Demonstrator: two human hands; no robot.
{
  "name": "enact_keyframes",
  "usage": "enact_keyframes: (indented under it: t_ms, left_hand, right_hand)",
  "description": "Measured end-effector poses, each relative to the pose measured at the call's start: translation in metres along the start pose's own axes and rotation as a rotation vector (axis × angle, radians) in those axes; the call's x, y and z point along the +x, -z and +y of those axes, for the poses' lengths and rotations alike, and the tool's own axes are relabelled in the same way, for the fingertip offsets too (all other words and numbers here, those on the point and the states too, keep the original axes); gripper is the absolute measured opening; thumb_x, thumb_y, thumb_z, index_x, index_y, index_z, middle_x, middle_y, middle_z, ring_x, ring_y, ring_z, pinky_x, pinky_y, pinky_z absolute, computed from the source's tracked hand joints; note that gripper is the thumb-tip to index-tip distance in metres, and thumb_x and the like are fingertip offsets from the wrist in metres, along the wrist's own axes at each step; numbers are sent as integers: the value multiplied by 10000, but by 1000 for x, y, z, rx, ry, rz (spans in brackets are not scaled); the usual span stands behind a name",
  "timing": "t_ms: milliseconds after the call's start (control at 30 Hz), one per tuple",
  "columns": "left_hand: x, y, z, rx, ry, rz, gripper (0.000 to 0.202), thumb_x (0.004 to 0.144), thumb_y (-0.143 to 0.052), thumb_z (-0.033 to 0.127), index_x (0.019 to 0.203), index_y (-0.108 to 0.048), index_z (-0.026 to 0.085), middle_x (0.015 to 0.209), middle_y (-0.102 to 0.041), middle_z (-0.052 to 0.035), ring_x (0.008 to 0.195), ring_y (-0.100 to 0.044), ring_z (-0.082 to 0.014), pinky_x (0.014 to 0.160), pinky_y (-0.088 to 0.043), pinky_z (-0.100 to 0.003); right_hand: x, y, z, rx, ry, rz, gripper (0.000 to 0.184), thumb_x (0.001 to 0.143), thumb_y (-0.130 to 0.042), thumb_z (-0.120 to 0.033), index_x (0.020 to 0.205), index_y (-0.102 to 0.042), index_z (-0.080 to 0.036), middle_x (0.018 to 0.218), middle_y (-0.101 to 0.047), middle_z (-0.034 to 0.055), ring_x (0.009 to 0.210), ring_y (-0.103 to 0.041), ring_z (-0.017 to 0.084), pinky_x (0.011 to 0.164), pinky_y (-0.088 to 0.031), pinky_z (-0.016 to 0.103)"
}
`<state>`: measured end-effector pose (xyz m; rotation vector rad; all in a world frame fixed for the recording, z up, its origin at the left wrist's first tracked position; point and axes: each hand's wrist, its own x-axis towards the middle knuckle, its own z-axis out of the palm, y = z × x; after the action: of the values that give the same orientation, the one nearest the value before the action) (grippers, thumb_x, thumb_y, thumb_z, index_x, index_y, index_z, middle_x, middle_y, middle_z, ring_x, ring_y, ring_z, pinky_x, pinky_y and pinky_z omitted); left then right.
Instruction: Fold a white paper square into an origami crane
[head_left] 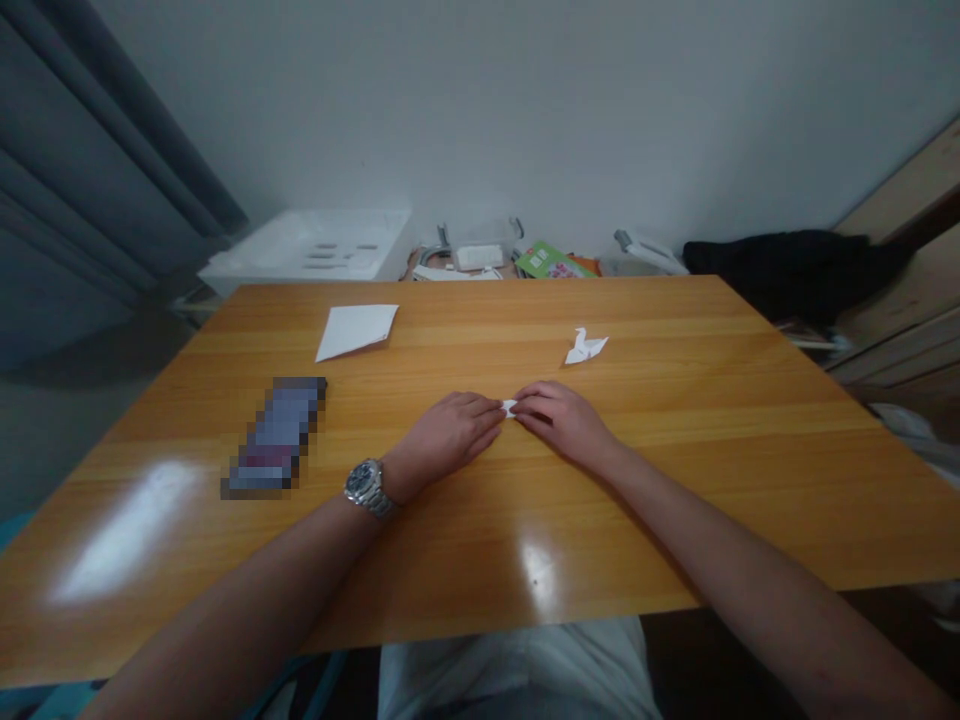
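Between my two hands, at the middle of the table, lies a small piece of white folded paper point(509, 408), mostly covered by fingers. My left hand point(452, 437), with a metal watch point(367, 485) on its wrist, presses the paper's left side with its fingertips. From the other side, my right hand point(564, 420) pinches the paper's right edge between thumb and fingers. A white origami bird point(586, 347) stands on the table just beyond my right hand.
On the wooden table point(675, 480), a stack of white paper point(358, 330) lies at the far left, with a blurred phone point(277, 435) nearer me. Past the far edge are a white plastic tray point(315, 245), a green booklet point(555, 262), cables and dark cloth point(795, 280).
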<state>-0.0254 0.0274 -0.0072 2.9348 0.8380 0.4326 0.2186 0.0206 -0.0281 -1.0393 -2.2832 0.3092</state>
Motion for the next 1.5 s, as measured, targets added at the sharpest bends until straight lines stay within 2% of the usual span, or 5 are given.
enact_keyframes:
  t_ms: [267,833,1067,1233,1500]
  left_hand:
    - [4,-5,0,-60,98,49,291,1054,-468,309,1220,-668,177,1188,-663,-112,1074,-631,-233,968,-513,-394]
    - [7,-9,-1,-138,117,113,246,1045,-489,276,1062,-709,167,1086,-652,-101,983,-609,-214,909,-507,-364]
    - [8,-8,-2,-229,139,123,222,1052,-469,267,1123,-662,181,1056,-647,-78,980,-619,-205,900,-516,-348]
    - [8,-8,-1,-276,152,134,204,1045,-485,255,1153,-633,165,1071,-650,-83,999,-622,-209,905,-522,-348]
    - [8,-12,-1,-325,161,162,200,1041,-484,244,1137,-647,177,1060,-660,-76,987,-637,-199,899,-531,-337]
  right_hand:
    - [-1,1,-1,7,0,-14,148,993,-607,-239,984,-753,-217,1063,-724,86,994,-650,224,878,-527,390]
    - [1,4,-8,67,-32,-4,129,997,-574,-231,967,-697,-204,1014,-701,92,973,-632,238,878,-516,405]
    - [1,4,-8,121,-50,6,148,1009,-552,-250,997,-694,-212,996,-679,83,963,-632,231,864,-517,383]
    - [-1,3,-6,101,-83,23,186,970,-636,-300,1124,-692,-212,1065,-664,94,1013,-629,246,887,-519,399]
    - [-1,2,-4,88,-91,23,118,976,-631,-282,986,-721,-206,986,-668,83,952,-634,233,855,-521,390]
